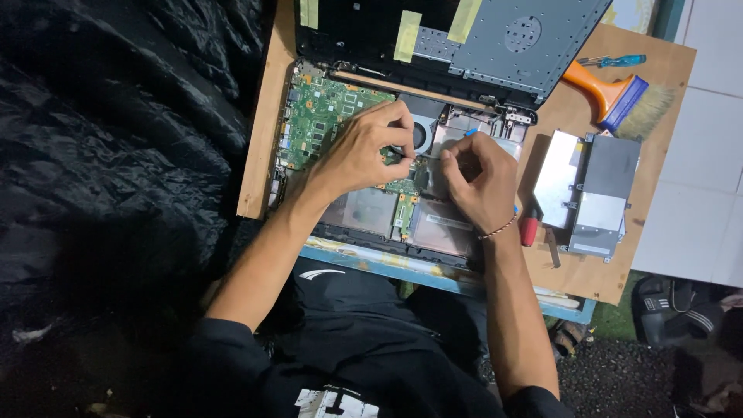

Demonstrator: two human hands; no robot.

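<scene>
An opened laptop [371,209] lies on a wooden board [259,139], its green circuit board [321,116] and round fan [422,133] bared. My left hand [364,151] rests on the circuit board beside the fan, fingertips pinched together on something too small to make out. My right hand [480,174] is curled in a fist over the laptop's right half, with a small blue tip showing above the knuckles; it seems to grip a slim tool, mostly hidden. A thin bracelet circles that wrist. The laptop's lid [511,39] stands open at the back with yellow tape strips.
Right of the laptop lie a silver and black drive unit [592,190], a red-handled screwdriver [530,228], an orange-handled brush [619,97] and a small blue screwdriver [611,60]. Black plastic sheeting [116,155] fills the left. White tiles [708,147] and sandals [673,306] are at the right.
</scene>
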